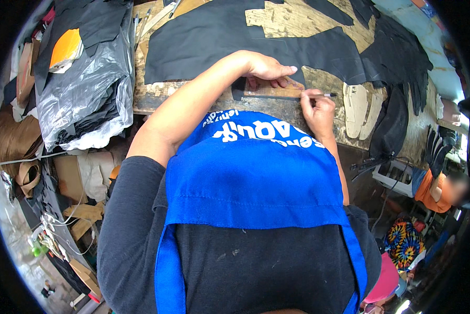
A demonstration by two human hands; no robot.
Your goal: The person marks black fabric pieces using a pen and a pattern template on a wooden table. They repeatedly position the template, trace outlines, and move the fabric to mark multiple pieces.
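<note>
At the near edge of the worn wooden table, a tan flat template (pixel 277 92) lies on a piece of black sheet material (pixel 238 90). My left hand (pixel 269 69) presses down on the template, thumb stretched out and fingers spread over it, partly hidden under the palm. A slim pen-like marker (pixel 326 95) is pinched in my right hand (pixel 319 109), beside the template's right end. Its tip is hidden by my fingers. Just beyond my left hand spreads a large black sheet (pixel 209 42) with cut-out edges, which looks like leather or fabric.
Pale shoe-shaped patterns (pixel 354 111) lie right of my right hand, near more black material (pixel 397 52). On the left, clear plastic (pixel 117 65) wraps stacked black sheets beside an orange piece (pixel 66 48). A person in orange (pixel 435 192) is at far right.
</note>
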